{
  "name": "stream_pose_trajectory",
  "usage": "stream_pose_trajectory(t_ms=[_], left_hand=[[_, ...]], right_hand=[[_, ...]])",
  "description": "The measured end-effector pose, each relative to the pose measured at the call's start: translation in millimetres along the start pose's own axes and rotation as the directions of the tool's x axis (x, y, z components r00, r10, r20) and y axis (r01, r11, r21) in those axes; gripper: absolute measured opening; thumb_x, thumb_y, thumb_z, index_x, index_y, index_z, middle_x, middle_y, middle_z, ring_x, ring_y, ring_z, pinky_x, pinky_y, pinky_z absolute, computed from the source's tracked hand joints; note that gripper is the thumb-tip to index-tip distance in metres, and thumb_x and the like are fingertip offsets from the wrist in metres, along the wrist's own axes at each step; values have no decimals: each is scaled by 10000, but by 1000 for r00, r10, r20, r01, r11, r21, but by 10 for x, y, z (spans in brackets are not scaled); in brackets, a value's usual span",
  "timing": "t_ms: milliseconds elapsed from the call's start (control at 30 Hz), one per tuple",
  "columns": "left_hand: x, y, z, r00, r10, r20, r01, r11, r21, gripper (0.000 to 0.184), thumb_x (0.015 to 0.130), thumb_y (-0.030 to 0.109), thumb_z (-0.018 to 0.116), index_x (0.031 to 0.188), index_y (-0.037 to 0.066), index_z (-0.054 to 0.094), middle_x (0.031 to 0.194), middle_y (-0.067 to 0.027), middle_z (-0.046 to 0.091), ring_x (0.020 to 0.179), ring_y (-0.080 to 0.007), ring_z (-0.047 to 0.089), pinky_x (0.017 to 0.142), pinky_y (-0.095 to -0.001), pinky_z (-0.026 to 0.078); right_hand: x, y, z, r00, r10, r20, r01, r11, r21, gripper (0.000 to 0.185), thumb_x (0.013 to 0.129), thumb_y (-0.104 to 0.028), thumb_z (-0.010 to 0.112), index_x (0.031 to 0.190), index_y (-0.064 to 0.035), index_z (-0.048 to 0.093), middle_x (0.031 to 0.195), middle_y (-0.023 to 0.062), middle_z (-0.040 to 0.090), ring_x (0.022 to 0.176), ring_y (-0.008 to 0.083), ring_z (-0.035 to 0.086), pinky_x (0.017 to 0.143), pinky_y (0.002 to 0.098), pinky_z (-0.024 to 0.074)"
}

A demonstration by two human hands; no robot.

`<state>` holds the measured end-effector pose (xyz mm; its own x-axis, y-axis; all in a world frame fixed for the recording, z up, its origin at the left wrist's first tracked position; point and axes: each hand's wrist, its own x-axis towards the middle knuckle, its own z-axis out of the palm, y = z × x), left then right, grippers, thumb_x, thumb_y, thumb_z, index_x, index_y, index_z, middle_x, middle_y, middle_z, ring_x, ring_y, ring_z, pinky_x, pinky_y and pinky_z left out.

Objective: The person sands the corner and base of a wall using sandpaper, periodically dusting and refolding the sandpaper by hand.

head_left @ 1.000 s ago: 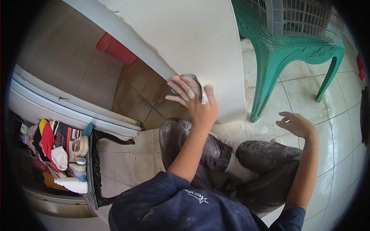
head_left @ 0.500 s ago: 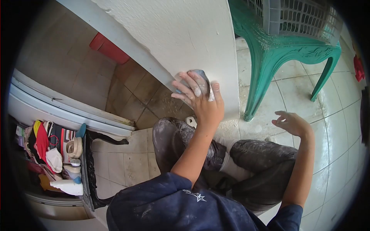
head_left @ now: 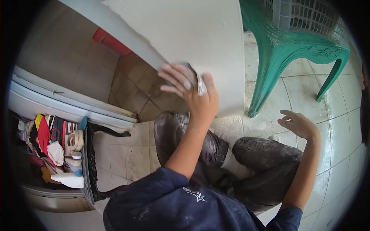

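Note:
My left hand (head_left: 196, 94) presses a folded grey sheet of sandpaper (head_left: 201, 85) against the lower part of a white wall (head_left: 192, 34). Its fingers lie stretched over the sheet, which also passes beside the thumb, and white dust coats the fingertips. Most of the sandpaper is hidden beneath the fingers. My right hand (head_left: 300, 125) hangs in the air over the tiled floor, right of my dusty knee. Nothing is in it, and its fingers are loosely bent and apart.
A green plastic chair (head_left: 269, 57) carrying a grey basket (head_left: 312, 17) stands at the right. A red container (head_left: 111, 41) lies beyond the wall at the left. Clothes and shoes fill a shelf (head_left: 90, 165) at lower left. White dust lies on the floor tiles (head_left: 229, 125).
My left hand has slid slightly left and up along the wall with the sandpaper, and is a little blurred. My right hand keeps nearly the same pose. The view has shifted slightly.

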<state>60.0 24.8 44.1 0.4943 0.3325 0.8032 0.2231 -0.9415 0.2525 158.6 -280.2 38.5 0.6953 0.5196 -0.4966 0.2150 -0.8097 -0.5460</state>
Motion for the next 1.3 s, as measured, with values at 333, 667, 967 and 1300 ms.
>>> stream_pose_trajectory(t_ms=[333, 667, 967, 1300], left_hand=[[856, 347, -401, 990, 98, -99, -88, 991, 99, 755, 1008, 434, 316, 1498, -85, 72, 1560, -308, -103, 1367, -586, -203, 975, -759, -163], [1190, 370, -553, 955, 192, -226, -173, 980, 102, 737, 1014, 402, 272, 1503, -66, -20, 1560, -307, -112, 1381, -552, -216, 1036, -712, -139], [0, -11, 21, 991, 110, 75, -119, 984, 135, 718, 996, 365, 381, 1492, -66, 92, 1550, -324, -55, 1374, -587, -179, 1004, -743, -137], [533, 15, -321, 979, 199, -55, -196, 979, 49, 604, 1002, 378, 413, 1477, 25, 290, 1590, -229, 49, 1401, -577, -91, 946, -771, -189]], right_hand=[[61, 44, 10, 1000, 10, -9, -10, 1000, 18, 647, 878, -488, 643, 1335, -43, 536, 1090, 123, 695, 1083, 315, 632, 933, 385, 479], [49, 61, 4, 1000, -14, -13, 15, 997, 73, 643, 886, -475, 642, 1340, -33, 532, 1070, 111, 698, 1043, 288, 643, 923, 371, 476], [20, 33, 38, 999, 0, -38, 0, 1000, 12, 634, 891, -471, 639, 1343, -40, 532, 1052, 107, 704, 1025, 281, 647, 919, 372, 477], [76, 80, 38, 1000, 5, -8, -5, 1000, 5, 662, 885, -513, 619, 1345, -46, 533, 1112, 131, 688, 1105, 298, 619, 949, 385, 473]])
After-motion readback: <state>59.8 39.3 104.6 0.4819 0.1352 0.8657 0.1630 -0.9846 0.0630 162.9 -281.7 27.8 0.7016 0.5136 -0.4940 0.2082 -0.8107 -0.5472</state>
